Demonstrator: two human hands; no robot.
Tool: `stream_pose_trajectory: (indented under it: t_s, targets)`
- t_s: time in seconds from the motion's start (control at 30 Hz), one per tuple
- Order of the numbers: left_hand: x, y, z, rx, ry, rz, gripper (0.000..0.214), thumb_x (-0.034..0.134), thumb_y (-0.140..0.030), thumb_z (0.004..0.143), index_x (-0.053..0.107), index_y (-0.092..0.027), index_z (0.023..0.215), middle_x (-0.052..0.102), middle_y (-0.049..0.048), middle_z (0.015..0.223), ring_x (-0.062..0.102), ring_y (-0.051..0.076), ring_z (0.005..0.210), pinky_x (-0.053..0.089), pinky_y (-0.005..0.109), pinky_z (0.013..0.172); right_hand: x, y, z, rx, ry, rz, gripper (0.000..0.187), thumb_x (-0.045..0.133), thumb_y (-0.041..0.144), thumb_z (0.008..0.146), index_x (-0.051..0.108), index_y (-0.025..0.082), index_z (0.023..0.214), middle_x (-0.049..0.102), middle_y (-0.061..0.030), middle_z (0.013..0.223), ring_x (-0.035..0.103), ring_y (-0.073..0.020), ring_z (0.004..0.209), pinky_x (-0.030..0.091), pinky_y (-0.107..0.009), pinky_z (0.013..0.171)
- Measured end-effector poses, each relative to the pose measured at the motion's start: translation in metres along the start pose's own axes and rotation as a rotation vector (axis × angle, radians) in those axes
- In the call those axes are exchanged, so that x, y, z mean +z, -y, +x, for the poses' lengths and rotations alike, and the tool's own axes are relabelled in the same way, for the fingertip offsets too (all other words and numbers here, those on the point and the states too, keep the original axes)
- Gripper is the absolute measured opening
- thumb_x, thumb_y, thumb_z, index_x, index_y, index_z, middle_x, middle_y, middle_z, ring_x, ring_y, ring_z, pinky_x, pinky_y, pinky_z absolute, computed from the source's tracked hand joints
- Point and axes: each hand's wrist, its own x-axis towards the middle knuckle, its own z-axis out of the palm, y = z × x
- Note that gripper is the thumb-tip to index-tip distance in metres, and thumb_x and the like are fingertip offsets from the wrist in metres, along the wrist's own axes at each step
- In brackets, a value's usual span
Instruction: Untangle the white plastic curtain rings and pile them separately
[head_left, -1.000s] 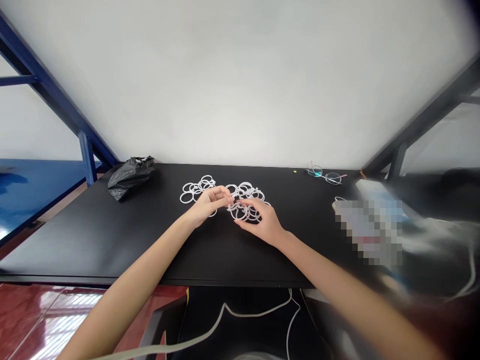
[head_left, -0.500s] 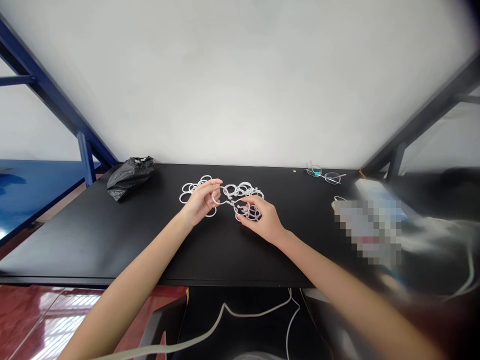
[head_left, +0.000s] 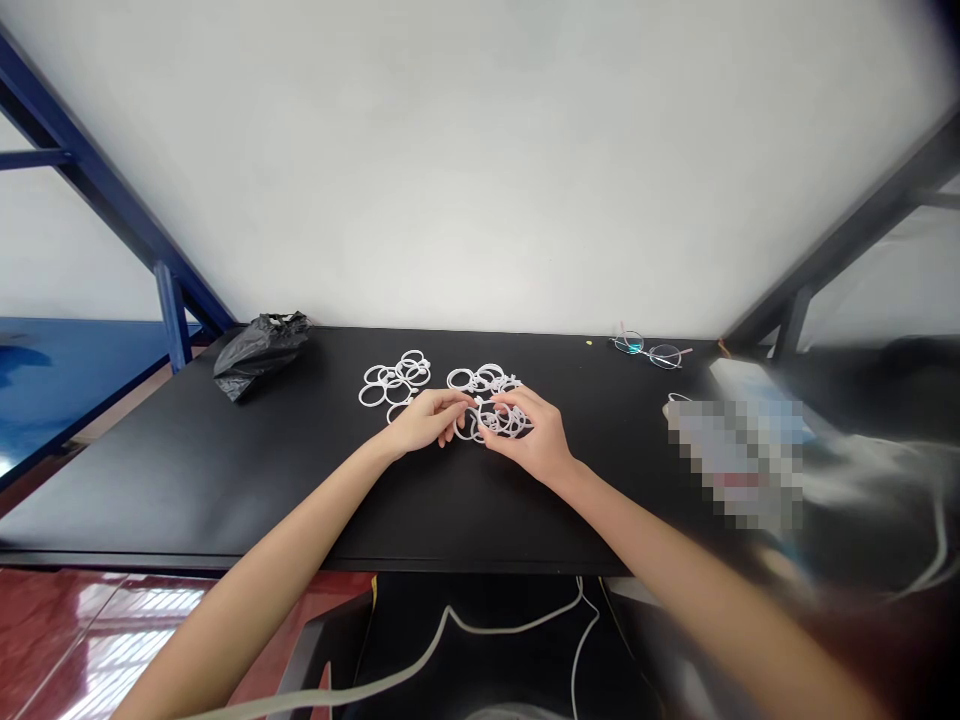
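Observation:
On the black table [head_left: 225,470] lie two heaps of white plastic rings: a left heap [head_left: 394,382] and a right heap [head_left: 486,382]. My right hand [head_left: 534,438] is closed on a bunch of linked white rings [head_left: 499,420] just in front of the right heap. My left hand [head_left: 426,420] reaches in from the left, its fingertips pinching a ring [head_left: 466,425] at the left end of that bunch. Both hands rest low over the table top.
A crumpled black plastic bag [head_left: 259,350] sits at the back left. A pair of glasses [head_left: 649,350] lies at the back right. A blurred-out object [head_left: 735,460] lies at the right. White cables [head_left: 480,625] hang below the table's front edge. Blue metal frame [head_left: 169,310] stands left.
My left hand had lifted a ring toward the left heap; it has come back right and down to the bunch in my right hand. My right hand shifted slightly forward.

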Motion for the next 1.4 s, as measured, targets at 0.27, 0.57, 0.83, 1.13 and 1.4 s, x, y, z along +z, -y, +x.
stream_pose_trajectory:
  t_s: [0.27,0.57,0.83,1.13,1.4]
  targets:
    - [0.001,-0.001,-0.003,0.243,-0.141,0.3,0.03,0.059,-0.041,0.087,0.068,-0.016,0.101,0.065,0.004,0.089,0.045,0.005,0.05,0.04,0.021,0.049,0.0,0.002,0.0,0.003,0.014,0.046,0.02,0.071,0.02,0.069,0.065,0.021,0.087,0.062,-0.0007,0.074,0.06,-0.0175,0.067,0.05,-0.032,0.066]
    - [0.002,-0.016,-0.009,0.254,0.019,0.109,0.035,0.054,-0.046,0.092,0.061,-0.013,0.083,0.052,-0.004,0.053,0.044,0.005,0.042,0.036,0.018,0.044,0.003,-0.007,-0.003,0.245,0.077,0.378,0.02,0.077,0.026,0.07,0.067,0.021,0.087,0.064,-0.0015,0.077,0.061,-0.0175,0.072,0.053,-0.033,0.072]
    - [0.001,-0.015,-0.008,0.225,0.022,0.036,0.035,0.06,-0.047,0.089,0.064,-0.013,0.081,0.059,-0.0007,0.061,0.052,0.007,0.049,0.044,0.019,0.046,0.005,-0.009,-0.004,0.259,0.099,0.436,0.023,0.079,0.027,0.071,0.069,0.021,0.091,0.066,-0.0017,0.08,0.062,-0.017,0.073,0.054,-0.033,0.073]
    - [-0.021,-0.015,-0.005,0.223,-0.169,0.137,0.032,0.066,-0.045,0.082,0.068,-0.014,0.085,0.066,0.0034,0.07,0.062,0.014,0.062,0.053,0.024,0.055,0.005,-0.007,-0.004,0.113,0.098,0.145,0.055,0.083,0.031,0.069,0.062,0.023,0.119,0.072,-0.0086,0.108,0.068,-0.0257,0.101,0.053,-0.043,0.093]
    - [-0.054,0.004,-0.003,0.362,-0.416,0.831,0.017,0.05,-0.025,0.085,0.064,-0.017,0.089,0.064,0.0021,0.076,0.057,0.013,0.063,0.047,0.027,0.065,0.005,-0.006,-0.004,0.039,0.073,0.05,0.03,0.077,0.029,0.077,0.068,0.023,0.105,0.073,-0.0072,0.105,0.068,-0.0253,0.101,0.055,-0.042,0.091]
